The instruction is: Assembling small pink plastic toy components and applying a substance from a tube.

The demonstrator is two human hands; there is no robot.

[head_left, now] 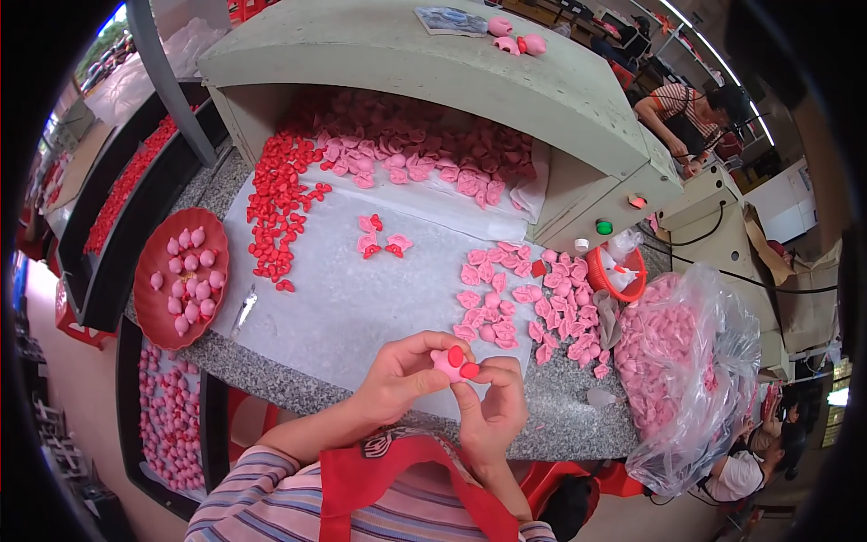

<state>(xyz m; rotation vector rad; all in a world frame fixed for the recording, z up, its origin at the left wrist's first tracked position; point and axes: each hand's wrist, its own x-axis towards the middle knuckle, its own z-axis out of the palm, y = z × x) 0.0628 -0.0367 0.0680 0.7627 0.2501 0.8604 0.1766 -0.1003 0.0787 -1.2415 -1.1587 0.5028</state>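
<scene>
Over the near edge of the paper sheet, my left hand (pixel 390 375) and my right hand (pixel 492 402) pinch a small pink toy part (pixel 444 368) between them. Two glossy red oval pieces (pixel 455 356) stick up from it. The left thumb and forefinger grip the pink side; the right fingers press at the lower red oval. Beyond the hands, a few pink shells with red pieces (pixel 372 242) lie on the white paper (pixel 361 312). Loose pink shell pieces (pixel 488 312) spread to the right of them, and small red pieces (pixel 275 212) are heaped to the left.
A pale metal housing (pixel 406 68) arches over more pink shells at the back. At left stand a red dish (pixel 149 307) of pink round parts and black trays (pixel 77 271). A red basket (pixel 638 287) and a clear bag of pink parts (pixel 682 348) sit right. Another person (pixel 682 113) works beyond.
</scene>
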